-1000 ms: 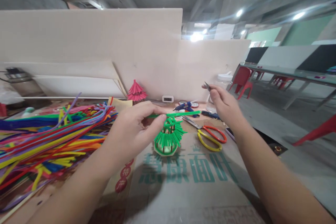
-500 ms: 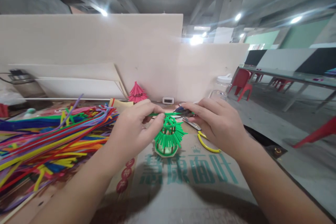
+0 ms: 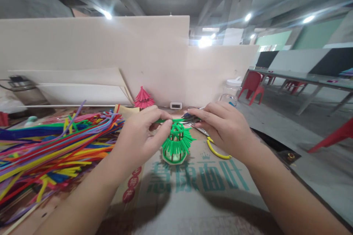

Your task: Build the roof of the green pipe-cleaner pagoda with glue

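Thumb and fingertips of my left hand [image 3: 147, 130] are pinched together on a green pipe cleaner [image 3: 177, 120], which stretches to the right. My right hand [image 3: 224, 125] has its fingers closed around small dark snips [image 3: 191, 118], whose tips meet the pipe cleaner. Just below both hands stands a small tiered pavilion model [image 3: 178, 145] with green fringed roofing, thin brown posts and a pale octagonal base. Its top is partly behind the pipe cleaner. Yellow-handled scissors or pliers [image 3: 216, 150] lie under my right hand, which hides part of them.
Many coloured pipe cleaners [image 3: 55, 154] are heaped on the left. Printed cardboard [image 3: 190, 205] covers the table in front. Along the back are a pink fringed cone [image 3: 143, 98], a small white digital display [image 3: 175, 105] and a clear jar [image 3: 231, 90]. Red chairs [image 3: 251, 86] stand at right.
The snips in my right hand have tilted slightly, and their tips now show more plainly against the pipe cleaner. My left hand keeps its pinch. The view has shifted slightly.
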A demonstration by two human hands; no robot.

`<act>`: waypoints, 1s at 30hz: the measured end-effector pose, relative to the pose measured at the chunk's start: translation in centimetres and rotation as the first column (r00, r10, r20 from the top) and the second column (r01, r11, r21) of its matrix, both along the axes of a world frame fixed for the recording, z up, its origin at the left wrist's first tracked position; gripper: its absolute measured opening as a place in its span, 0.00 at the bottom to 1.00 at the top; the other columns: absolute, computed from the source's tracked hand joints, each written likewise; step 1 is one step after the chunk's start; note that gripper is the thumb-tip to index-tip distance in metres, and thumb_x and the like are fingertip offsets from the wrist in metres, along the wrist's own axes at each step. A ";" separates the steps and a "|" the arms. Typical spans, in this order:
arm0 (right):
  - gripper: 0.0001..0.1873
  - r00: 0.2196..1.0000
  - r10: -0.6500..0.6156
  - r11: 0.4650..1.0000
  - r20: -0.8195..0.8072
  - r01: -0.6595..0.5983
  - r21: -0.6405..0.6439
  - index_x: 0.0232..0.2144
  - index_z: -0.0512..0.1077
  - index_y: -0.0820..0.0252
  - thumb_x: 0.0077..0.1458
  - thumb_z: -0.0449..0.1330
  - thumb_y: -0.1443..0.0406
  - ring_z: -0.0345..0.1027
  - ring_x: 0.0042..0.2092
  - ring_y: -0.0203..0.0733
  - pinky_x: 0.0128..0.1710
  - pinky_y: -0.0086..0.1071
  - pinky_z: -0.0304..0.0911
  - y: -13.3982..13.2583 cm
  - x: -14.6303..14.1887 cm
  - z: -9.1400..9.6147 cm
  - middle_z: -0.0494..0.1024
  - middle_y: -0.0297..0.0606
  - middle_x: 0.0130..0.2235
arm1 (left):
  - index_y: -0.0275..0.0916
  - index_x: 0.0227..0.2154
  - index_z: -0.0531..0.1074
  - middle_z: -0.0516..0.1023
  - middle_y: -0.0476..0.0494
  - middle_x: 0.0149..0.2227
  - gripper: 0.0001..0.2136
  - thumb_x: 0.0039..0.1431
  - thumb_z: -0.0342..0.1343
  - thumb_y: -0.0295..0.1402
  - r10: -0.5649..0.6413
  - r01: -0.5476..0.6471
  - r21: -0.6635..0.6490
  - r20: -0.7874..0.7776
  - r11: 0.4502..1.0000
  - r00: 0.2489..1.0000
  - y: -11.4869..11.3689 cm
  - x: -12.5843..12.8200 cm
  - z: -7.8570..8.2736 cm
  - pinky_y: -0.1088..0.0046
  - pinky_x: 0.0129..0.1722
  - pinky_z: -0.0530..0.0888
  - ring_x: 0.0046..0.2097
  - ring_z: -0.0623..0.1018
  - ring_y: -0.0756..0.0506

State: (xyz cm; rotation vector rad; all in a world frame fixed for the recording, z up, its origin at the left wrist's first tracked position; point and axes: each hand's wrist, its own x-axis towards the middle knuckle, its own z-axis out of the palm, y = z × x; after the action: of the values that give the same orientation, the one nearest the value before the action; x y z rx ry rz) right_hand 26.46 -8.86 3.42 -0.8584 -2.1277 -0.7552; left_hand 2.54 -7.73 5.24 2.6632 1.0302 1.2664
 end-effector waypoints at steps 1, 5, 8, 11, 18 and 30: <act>0.13 1.000 0.009 1.000 -0.005 -0.009 -0.008 0.51 0.74 0.63 0.65 0.57 0.67 0.68 0.36 0.44 0.36 0.37 0.60 0.0 0.0 0.0 0.78 0.40 0.35 | 0.39 0.37 0.77 0.74 0.52 0.29 0.07 0.65 0.53 0.29 -0.006 0.006 0.002 -0.003 1.000 1.000 0.0 0.0 0.0 0.75 0.29 0.64 0.29 0.69 0.51; 0.13 0.999 0.028 0.999 -0.017 -0.028 -0.019 0.50 0.74 0.64 0.66 0.56 0.67 0.68 0.36 0.43 0.36 0.37 0.60 0.0 0.0 0.1 0.78 0.40 0.35 | 0.39 0.38 0.77 0.74 0.51 0.30 0.07 0.65 0.52 0.29 -0.025 0.025 0.007 -0.008 1.000 1.000 -0.1 0.1 -0.1 0.75 0.30 0.64 0.30 0.69 0.50; 0.12 0.999 0.033 0.999 -0.007 -0.033 -0.017 0.50 0.74 0.63 0.67 0.56 0.67 0.68 0.36 0.43 0.36 0.36 0.60 -0.1 0.0 0.1 0.78 0.40 0.35 | 0.38 0.38 0.77 0.74 0.51 0.30 0.08 0.65 0.52 0.29 -0.029 0.028 0.009 0.006 1.000 1.000 -0.1 0.1 -0.1 0.75 0.31 0.65 0.30 0.70 0.50; 0.12 0.999 0.045 0.999 -0.008 -0.045 -0.005 0.49 0.74 0.63 0.66 0.57 0.67 0.68 0.36 0.42 0.36 0.36 0.60 0.0 0.0 0.0 0.78 0.40 0.35 | 0.38 0.37 0.77 0.74 0.51 0.30 0.07 0.65 0.53 0.29 -0.031 0.031 0.016 0.016 0.999 0.999 -0.1 0.2 -0.2 0.75 0.30 0.65 0.30 0.70 0.51; 0.11 0.995 0.093 0.996 -0.036 -0.094 -0.006 0.48 0.75 0.63 0.65 0.57 0.71 0.68 0.36 0.42 0.35 0.35 0.60 0.2 0.0 0.0 0.78 0.39 0.34 | 0.37 0.36 0.77 0.73 0.52 0.29 0.07 0.65 0.53 0.29 -0.034 0.033 0.014 0.023 0.999 0.999 -0.1 0.2 -0.1 0.75 0.29 0.65 0.29 0.69 0.51; 0.13 0.989 0.124 0.991 -0.080 -0.128 -0.040 0.49 0.76 0.66 0.65 0.58 0.67 0.67 0.35 0.42 0.35 0.35 0.60 0.0 0.0 0.0 0.76 0.40 0.34 | 0.38 0.37 0.76 0.74 0.52 0.30 0.07 0.65 0.53 0.30 -0.051 0.051 -0.003 0.032 0.999 0.998 -0.2 0.0 0.0 0.76 0.30 0.66 0.31 0.72 0.51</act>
State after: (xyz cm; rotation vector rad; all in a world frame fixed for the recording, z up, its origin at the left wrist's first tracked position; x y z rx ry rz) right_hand 26.50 -8.87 3.37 -0.7564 -2.1148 -0.6013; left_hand 2.58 -7.98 5.22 2.6393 0.9529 1.2921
